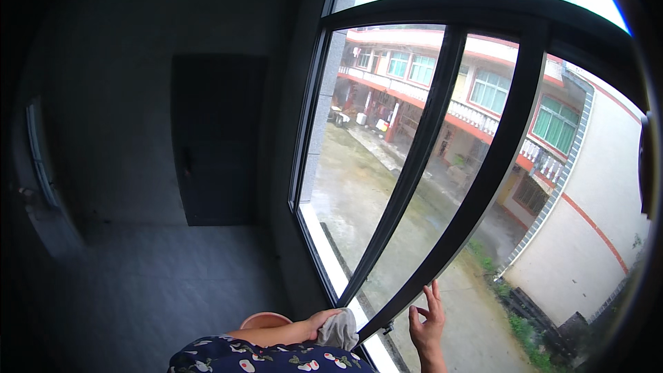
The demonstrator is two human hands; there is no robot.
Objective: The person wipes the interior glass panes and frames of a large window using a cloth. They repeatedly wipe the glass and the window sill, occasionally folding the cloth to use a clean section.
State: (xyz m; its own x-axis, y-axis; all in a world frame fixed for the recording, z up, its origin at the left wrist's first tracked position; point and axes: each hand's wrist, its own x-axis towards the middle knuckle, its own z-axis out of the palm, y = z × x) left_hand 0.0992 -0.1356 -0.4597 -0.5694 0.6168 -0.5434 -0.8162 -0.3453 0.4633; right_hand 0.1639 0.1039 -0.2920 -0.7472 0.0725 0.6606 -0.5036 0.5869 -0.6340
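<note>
My left hand (322, 323) grips a bunched grey cloth (339, 330) at the lower end of a sliding window, close to the sill. The dark frame of the window sash (484, 186) rises in a curve from beside the cloth. My right hand (429, 329) is raised on the outer side of that frame, its fingertips at the sash edge; whether they press on it I cannot tell. No object shows between its thumb and fingers. A black window latch (388, 327) sits low on the frame between my hands. The glass pane (440, 186) shows faint smears.
A pink basin (265, 319) stands behind my left forearm. The pale window sill (322, 254) runs along the bottom of the frame. Across the dim room is a dark door (220, 140), with grey floor (181, 274) before it. A concrete yard (352, 171) and a two-storey building (487, 88) lie outside.
</note>
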